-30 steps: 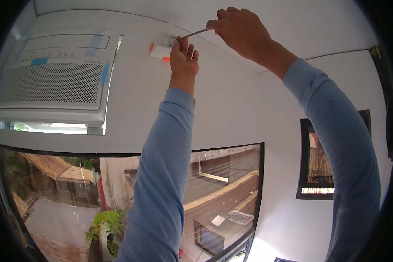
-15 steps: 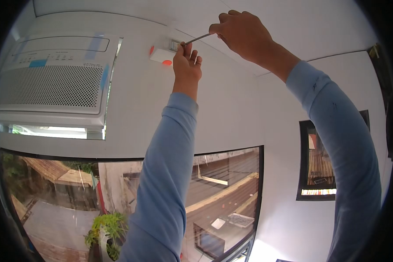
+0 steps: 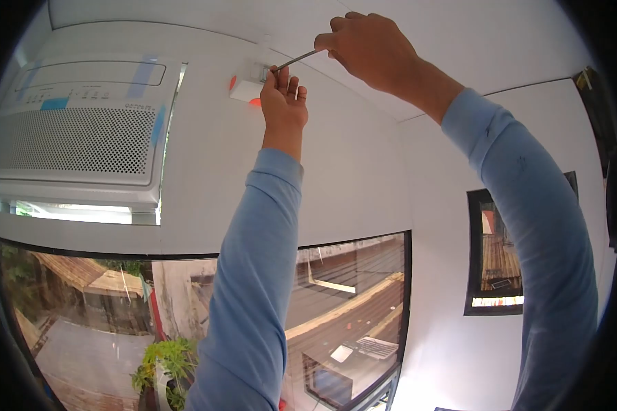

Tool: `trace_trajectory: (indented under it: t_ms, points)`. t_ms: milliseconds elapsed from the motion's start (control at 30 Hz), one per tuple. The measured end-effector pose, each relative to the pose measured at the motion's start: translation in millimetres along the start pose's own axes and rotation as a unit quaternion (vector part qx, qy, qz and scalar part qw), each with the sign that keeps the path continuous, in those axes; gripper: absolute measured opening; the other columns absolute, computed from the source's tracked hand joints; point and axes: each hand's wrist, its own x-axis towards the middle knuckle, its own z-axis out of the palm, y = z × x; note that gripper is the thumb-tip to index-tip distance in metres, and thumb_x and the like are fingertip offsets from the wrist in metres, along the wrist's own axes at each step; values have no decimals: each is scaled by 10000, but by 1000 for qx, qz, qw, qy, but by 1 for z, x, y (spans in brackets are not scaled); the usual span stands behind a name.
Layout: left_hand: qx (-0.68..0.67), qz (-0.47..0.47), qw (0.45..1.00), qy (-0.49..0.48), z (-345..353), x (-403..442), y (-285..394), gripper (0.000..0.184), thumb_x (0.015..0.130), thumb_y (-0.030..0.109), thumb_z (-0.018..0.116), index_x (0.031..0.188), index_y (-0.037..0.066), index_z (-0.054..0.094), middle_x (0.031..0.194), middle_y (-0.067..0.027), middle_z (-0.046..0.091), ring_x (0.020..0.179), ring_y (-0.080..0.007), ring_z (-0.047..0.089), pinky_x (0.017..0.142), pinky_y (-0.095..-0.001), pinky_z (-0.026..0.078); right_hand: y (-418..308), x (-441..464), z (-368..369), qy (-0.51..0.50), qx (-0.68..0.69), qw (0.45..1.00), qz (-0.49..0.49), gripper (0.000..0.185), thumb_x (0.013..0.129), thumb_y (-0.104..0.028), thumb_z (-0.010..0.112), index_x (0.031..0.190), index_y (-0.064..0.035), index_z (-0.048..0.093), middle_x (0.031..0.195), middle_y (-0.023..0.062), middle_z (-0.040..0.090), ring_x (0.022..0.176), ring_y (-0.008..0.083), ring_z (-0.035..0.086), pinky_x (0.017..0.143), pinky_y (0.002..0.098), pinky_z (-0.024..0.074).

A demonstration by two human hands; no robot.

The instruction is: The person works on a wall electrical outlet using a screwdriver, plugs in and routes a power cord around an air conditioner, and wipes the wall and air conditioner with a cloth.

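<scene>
My right hand [image 3: 373, 51] is raised near the ceiling, its fingers closed around what looks like a screwdriver [image 3: 297, 59]. Only the thin dark shaft shows; the handle is hidden in the fist. The shaft slants down and left to the fingertips of my left hand [image 3: 285, 103]. There the thumb and index finger pinch its far end, while the other fingers curl loosely. Right behind those fingertips, a white box [image 3: 244, 89] with red-orange round parts is mounted high on the wall. A small clear-fronted piece [image 3: 259, 72] sits at its top, partly covered by my fingers.
On the left, a white air conditioner [image 3: 75, 140] with blue tape strips is set in a wall opening. Below is a wide black-framed window [image 3: 349, 288], showing roofs, a plant and reflections. A smaller framed window [image 3: 498, 257] is on the right wall, partly behind my right arm.
Both hands and the shaft appear slightly further left in view, along with a small shift of the whole scene. The grip of each hand stays the same.
</scene>
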Motion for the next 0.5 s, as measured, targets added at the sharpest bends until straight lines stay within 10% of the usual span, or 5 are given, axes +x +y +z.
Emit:
trace_trajectory:
  t_ms: [400, 500]
  points:
    - [-106, 12, 994, -12, -1, 9, 1, 218, 1085, 244, 466, 1064, 80, 608, 962, -31, 665, 845, -199, 667, 644, -300, 568, -2, 40, -54, -223, 48, 974, 15, 153, 970, -179, 596, 1056, -123, 709, 971, 101, 723, 922, 278, 719, 750, 410, 583]
    - [-103, 4, 995, -2, 3, 8, 2, 225, 1086, 241, 456, 1058, 79, 611, 956, -33, 670, 841, -197, 670, 643, -293, 567, 0, 33, -39, -143, -2, 989, -40, 140, 958, -175, 607, 1037, -117, 707, 958, 97, 727, 884, 286, 722, 731, 411, 585]
